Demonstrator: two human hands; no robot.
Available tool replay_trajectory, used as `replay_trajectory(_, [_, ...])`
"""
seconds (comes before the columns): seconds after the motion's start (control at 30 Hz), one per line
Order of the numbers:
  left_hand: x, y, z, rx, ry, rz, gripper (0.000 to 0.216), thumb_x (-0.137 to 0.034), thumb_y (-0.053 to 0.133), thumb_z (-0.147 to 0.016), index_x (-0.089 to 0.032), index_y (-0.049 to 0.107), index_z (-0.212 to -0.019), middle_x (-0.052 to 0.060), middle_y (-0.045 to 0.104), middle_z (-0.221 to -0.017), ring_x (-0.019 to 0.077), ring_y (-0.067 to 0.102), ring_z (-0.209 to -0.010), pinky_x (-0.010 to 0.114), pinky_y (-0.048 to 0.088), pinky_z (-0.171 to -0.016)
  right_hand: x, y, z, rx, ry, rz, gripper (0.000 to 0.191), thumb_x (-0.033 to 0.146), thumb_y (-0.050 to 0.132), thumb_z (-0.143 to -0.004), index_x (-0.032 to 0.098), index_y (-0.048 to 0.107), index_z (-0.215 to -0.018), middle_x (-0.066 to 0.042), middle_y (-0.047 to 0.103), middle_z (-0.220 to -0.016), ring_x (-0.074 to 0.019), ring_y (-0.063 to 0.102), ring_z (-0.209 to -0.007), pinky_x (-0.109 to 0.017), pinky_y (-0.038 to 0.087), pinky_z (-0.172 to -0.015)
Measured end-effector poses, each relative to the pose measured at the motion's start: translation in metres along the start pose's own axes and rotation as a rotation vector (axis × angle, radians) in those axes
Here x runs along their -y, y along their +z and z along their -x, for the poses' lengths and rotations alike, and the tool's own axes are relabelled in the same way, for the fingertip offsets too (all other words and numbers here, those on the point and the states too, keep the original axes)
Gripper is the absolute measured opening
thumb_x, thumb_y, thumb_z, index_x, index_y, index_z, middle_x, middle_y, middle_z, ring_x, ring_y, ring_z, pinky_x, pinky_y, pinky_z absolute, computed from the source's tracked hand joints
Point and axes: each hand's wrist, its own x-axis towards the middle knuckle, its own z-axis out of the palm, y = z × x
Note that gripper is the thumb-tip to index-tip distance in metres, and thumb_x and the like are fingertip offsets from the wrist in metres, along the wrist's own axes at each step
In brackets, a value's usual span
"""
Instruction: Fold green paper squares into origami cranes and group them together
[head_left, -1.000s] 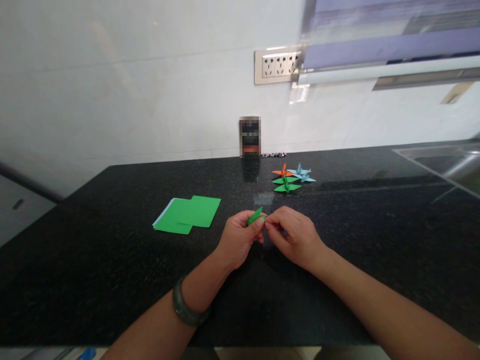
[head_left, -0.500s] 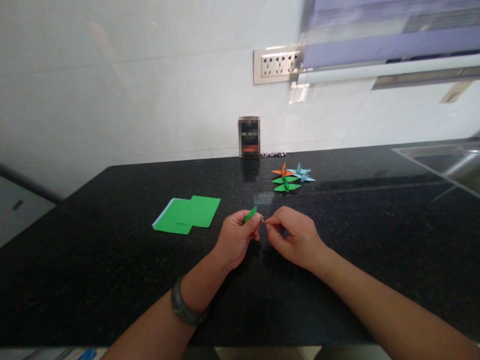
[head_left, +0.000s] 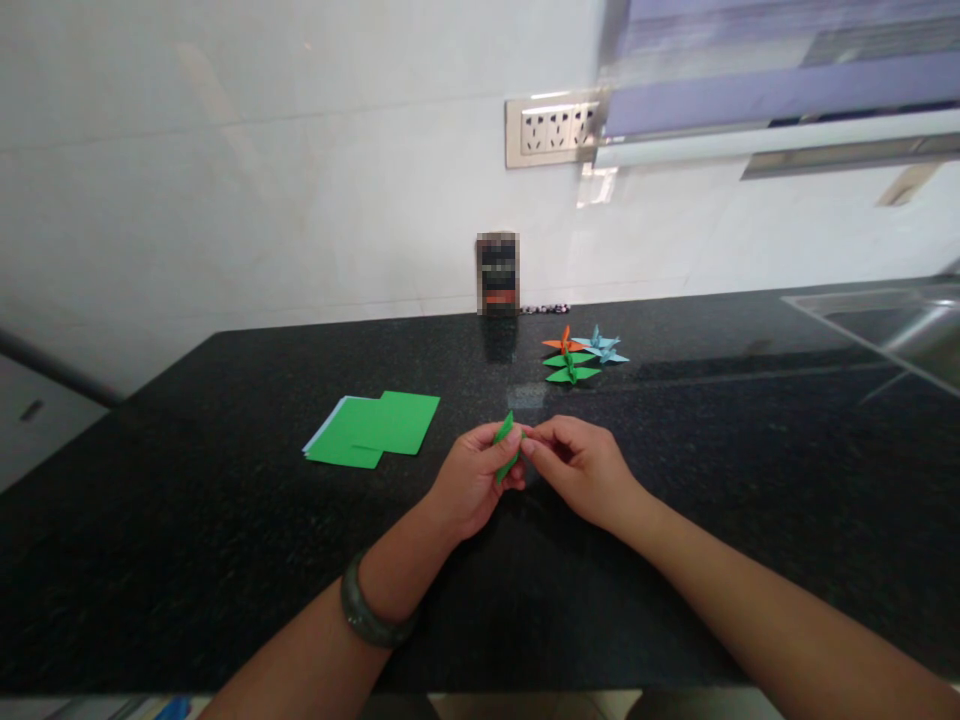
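Observation:
A small piece of folded green origami paper [head_left: 507, 467] is held up over the dark counter, partly covered by fingers. My left hand [head_left: 472, 482] grips it between thumb and fingers, with one green point sticking up above the thumb. From the right, my right hand [head_left: 589, 468] pinches at the paper's right side, thumb and forefinger together; the exact spot is hidden. Beyond my hands stand several folded paper cranes: green cranes [head_left: 572, 373], an orange crane [head_left: 564, 344] and light blue cranes [head_left: 606, 352]. To the left lie square green paper sheets [head_left: 409, 424], with pale blue edges under them.
The black speckled counter [head_left: 225, 520] meets a white tiled wall [head_left: 337, 200]. A blurred-out dark upright object [head_left: 499, 275] stands against the wall beside a black-and-white beaded strand [head_left: 547, 309]. A sink [head_left: 900, 320] is at the far right, sockets [head_left: 553, 132] above.
My right hand has shifted slightly left, its fingertips now against the paper. More of the green paper shows below my left thumb. The cranes and sheets stay put.

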Motion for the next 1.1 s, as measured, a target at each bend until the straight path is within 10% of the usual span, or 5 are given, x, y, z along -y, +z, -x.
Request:
replay_trajectory(0.2, [-0.001, 0.0027, 0.0011, 0.0, 0.022, 0.013, 0.051, -0.031, 0.068, -0.07, -0.017, 0.055, -0.116, -0.002, 0.057, -0.066, 0.0055, 0.047, -0.047, 0.021, 0.039, -0.047, -0.0058, 0.001, -0.0031, 0.005, 0.203, -0.218, 0.019, 0.026, 0.053, -0.079, 0.016, 0.06, -0.065, 0.0, 0.059, -0.055, -0.0098, 0.05, -0.047, -0.021, 0.04, -0.044])
replay_trajectory(0.43, [0.0012, -0.0017, -0.002, -0.114, 0.074, -0.246, 0.027, -0.036, 0.067, -0.069, -0.012, 0.055, -0.077, 0.003, 0.065, -0.065, 0.0087, 0.055, -0.048, 0.023, 0.044, -0.05, -0.0066, -0.0014, -0.0043, -0.064, 0.272, -0.248, 0.022, 0.031, 0.054, -0.077, 0.016, 0.057, -0.062, 0.002, 0.053, -0.051, -0.0088, 0.046, -0.044, -0.02, 0.038, -0.04])
replay_trajectory(1.1, [-0.0003, -0.0035, -0.0007, -0.052, 0.117, -0.428, 0.026, -0.035, 0.059, -0.075, -0.012, 0.054, -0.063, -0.003, 0.05, -0.049, 0.0051, 0.041, -0.042, 0.019, 0.032, -0.043, -0.0089, -0.005, -0.0064, -0.007, 0.297, -0.311, 0.035, 0.042, 0.049, -0.081, 0.016, 0.052, -0.057, 0.002, 0.048, -0.049, -0.0091, 0.044, -0.045, -0.022, 0.036, -0.046])
